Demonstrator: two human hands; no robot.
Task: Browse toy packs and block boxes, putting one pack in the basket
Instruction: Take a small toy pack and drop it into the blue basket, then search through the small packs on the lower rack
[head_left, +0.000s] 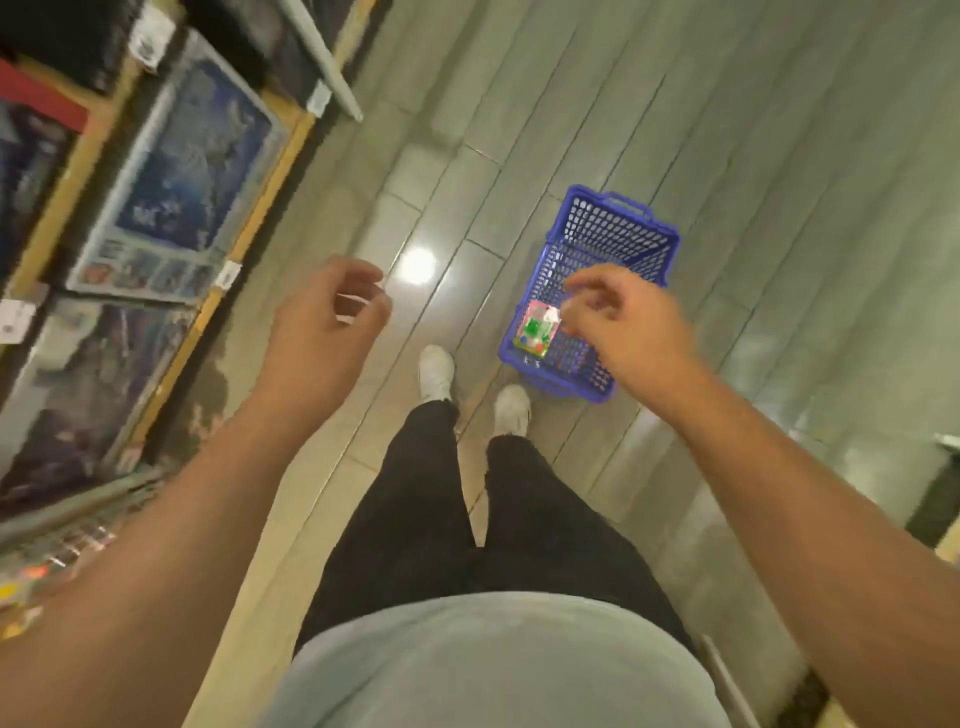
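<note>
A toy pack (536, 330) is seen lying in the blue basket (618, 228) on the floor (779, 156). Nothing is held by the right hand (623, 322) above it; its fingers are loosely bent. The left hand (327, 317) is loosely curled and empty too. The pack step looks done. Next, the boxes (176, 171) on the shelf could be looked at.
</note>
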